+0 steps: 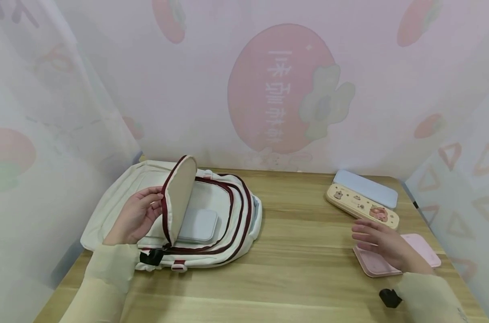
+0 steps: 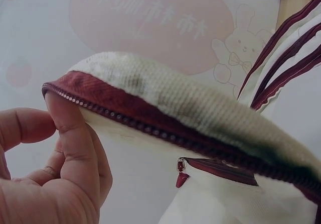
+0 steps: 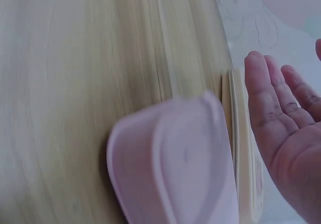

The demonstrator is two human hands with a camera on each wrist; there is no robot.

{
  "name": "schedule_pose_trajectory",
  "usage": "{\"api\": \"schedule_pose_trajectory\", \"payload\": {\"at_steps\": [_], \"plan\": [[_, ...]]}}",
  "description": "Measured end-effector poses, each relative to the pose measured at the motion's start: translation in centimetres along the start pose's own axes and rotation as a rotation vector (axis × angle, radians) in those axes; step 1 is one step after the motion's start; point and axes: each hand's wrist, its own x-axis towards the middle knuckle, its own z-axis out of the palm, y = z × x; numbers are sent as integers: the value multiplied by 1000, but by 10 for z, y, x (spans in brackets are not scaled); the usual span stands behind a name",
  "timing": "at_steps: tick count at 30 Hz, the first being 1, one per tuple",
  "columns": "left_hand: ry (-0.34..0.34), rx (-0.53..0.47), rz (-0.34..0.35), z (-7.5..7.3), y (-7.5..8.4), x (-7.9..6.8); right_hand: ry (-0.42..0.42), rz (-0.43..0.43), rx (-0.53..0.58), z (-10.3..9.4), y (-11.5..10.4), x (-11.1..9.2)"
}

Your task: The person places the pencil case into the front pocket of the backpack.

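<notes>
A white backpack [image 1: 127,179] with dark red zips lies on the left of the table. My left hand [image 1: 137,215] holds the edge of its front pocket flap [image 1: 184,193], which stands raised. In the left wrist view, the fingers [image 2: 75,138] reach under the flap's zip edge [image 2: 145,126]. Inside the pocket lies a pale, rounded flat case [image 1: 198,225]. My right hand [image 1: 379,242] hovers with fingers extended, holding nothing, over a pink case [image 1: 420,251]. In the right wrist view, that pink case [image 3: 195,158] sits beside the open palm [image 3: 286,118].
Behind the pink case lie a yellow pencil case [image 1: 361,204] with cartoon prints and a light blue case [image 1: 367,186]. The wooden table [image 1: 293,251] stretches between the backpack and the cases. Pale printed curtains [image 1: 204,89] enclose the back and sides.
</notes>
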Motion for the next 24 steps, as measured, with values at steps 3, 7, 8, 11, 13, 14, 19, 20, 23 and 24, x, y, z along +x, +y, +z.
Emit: {"api": "schedule_pose_trajectory", "payload": {"at_steps": [3, 7, 8, 11, 13, 14, 19, 20, 23, 24], "plan": [[-1, -7, -3, -1, -1, -1, 18, -5, 51, -14, 4, -8], [-3, -13, -5, -1, -1, -1, 35, -17, 136, -35, 11, -21], [-4, -11, -4, -1, -1, -1, 37, -18, 163, -40, 13, -23], [-1, -10, -5, -1, -1, -1, 41, -34, 240, -56, 18, -31], [3, -8, -7, -1, -1, -2, 49, -33, 280, -66, 21, -35], [3, -8, -8, -1, -1, -2, 54, -31, 294, -70, 22, -37], [-3, -11, -5, -2, -2, -2, 88, -10, 298, -87, 28, -47], [-5, -11, -4, -2, -2, -2, 93, -4, 298, -90, 29, -49], [-8, -11, -1, -3, -3, -3, 132, 19, 286, -101, 31, -55], [-7, -9, -2, -3, -3, -3, 155, 31, 266, -105, 31, -56]]}}
